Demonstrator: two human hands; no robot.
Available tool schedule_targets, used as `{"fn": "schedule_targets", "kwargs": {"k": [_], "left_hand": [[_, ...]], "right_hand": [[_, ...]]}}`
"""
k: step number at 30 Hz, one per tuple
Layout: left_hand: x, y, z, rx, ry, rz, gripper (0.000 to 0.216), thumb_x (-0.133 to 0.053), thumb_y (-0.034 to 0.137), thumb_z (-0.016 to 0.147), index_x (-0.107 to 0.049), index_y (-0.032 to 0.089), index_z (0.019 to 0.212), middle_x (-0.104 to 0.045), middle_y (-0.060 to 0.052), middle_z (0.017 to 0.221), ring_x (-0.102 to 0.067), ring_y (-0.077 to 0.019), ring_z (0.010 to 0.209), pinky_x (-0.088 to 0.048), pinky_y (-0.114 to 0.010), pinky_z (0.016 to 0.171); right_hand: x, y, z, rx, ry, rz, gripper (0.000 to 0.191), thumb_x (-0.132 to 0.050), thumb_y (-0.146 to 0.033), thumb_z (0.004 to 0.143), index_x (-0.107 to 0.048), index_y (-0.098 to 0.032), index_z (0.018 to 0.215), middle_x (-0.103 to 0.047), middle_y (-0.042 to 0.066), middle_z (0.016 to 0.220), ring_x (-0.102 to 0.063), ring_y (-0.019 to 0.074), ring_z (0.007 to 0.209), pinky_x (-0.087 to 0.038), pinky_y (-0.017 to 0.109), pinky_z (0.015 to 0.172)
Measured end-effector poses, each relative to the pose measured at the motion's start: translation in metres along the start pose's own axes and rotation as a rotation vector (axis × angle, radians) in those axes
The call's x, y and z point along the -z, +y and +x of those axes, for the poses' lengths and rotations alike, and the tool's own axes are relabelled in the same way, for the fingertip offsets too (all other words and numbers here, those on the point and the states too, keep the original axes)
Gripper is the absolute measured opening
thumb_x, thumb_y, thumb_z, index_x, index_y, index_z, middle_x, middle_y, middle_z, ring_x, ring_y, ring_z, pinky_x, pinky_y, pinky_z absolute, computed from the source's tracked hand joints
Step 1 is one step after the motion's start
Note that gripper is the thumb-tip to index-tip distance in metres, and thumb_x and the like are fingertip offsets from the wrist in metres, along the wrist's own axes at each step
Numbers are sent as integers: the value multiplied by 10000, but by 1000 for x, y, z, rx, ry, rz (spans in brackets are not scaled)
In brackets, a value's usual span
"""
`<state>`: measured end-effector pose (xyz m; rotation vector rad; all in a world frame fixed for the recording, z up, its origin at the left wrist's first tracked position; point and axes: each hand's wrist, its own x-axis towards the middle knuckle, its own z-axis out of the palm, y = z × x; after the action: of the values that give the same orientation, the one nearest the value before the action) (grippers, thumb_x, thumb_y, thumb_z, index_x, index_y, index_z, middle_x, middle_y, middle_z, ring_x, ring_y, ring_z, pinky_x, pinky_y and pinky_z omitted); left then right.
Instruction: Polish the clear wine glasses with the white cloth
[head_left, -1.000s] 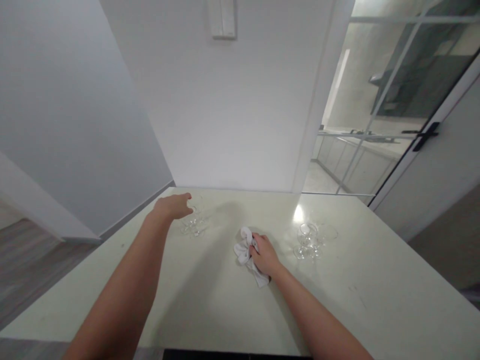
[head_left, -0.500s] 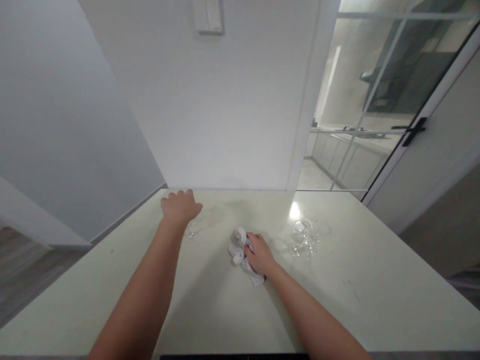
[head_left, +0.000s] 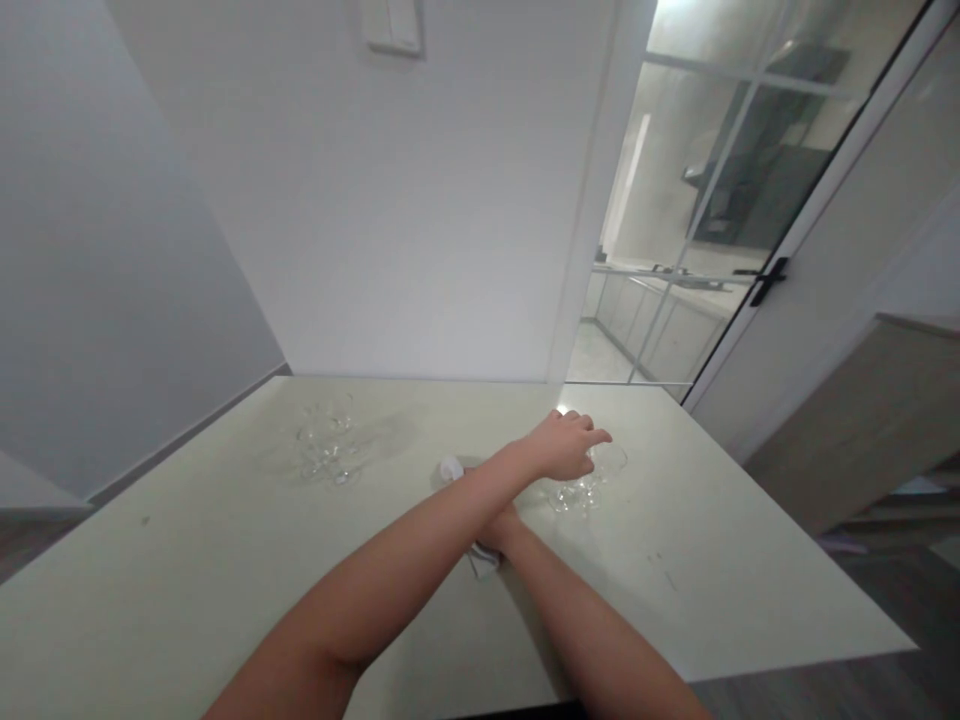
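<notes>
My left hand (head_left: 566, 445) reaches across to the right, over a cluster of clear drinking glasses (head_left: 577, 494), covering part of them. Its fingers are apart and slightly bent, and I see nothing held in them. My right hand (head_left: 504, 528) is down at the middle of the table, crossed over by my left forearm. A white cloth (head_left: 451, 468) is bunched in the right hand; the forearm hides much of it and most of the fingers. At the left of the table stands another group of clear glasses (head_left: 328, 440), their outlines faint.
The pale, glossy table (head_left: 247, 560) meets a white wall (head_left: 420, 220) at its far edge. To the right is a glass-paned door (head_left: 675, 200) with a black handle (head_left: 769, 280). A wooden shelf unit (head_left: 840, 430) stands beyond the table's right side.
My left hand has swung from the glasses on the left to those on the right, crossing over my right arm. The right hand stays with the cloth. The view has turned slightly right.
</notes>
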<state>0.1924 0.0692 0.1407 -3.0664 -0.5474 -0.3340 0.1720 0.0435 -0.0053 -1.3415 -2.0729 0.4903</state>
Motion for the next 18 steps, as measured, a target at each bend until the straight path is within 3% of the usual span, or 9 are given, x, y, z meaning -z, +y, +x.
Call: {"fn": "schedule_targets", "kwargs": {"k": [4,10,14,18], "left_hand": [[-1,-6,22,15,-149,68,471,-507,184,812,-506,310,1265,-582,-106,1179,-524,-271,1054,-382,-429,878],[-5,-12,32,-110,-166,105,404,-507,99,796,-550,285,1152,-622,-79,1096,-543,-233,994,-339,-428,881],[-9,-11,38,-101,-233,119,228,-516,91,789,-628,230,932,-661,-56,994,-593,-211,897,-356,-410,845],[-10,-14,37,-103,-226,112,184,-535,97,785,-636,225,869,-684,-42,931,-622,-184,812,-387,-317,725]], "right_hand": [[5,-8,-1,18,-17,-1,526,-476,-218,900,-381,-214,1418,-377,37,1495,-329,261,1381,-257,443,1153],[4,-10,-1,28,9,76,478,-486,-272,884,-468,-221,1359,-437,54,1456,-370,280,1356,-245,450,1155],[4,-5,-4,-13,22,201,461,-524,-280,862,-489,-234,1319,-500,77,1400,-458,271,1276,-320,449,1115],[4,-3,-6,-25,44,252,400,-557,-276,840,-535,-244,1239,-594,91,1271,-529,266,1168,-384,453,1052]]}}
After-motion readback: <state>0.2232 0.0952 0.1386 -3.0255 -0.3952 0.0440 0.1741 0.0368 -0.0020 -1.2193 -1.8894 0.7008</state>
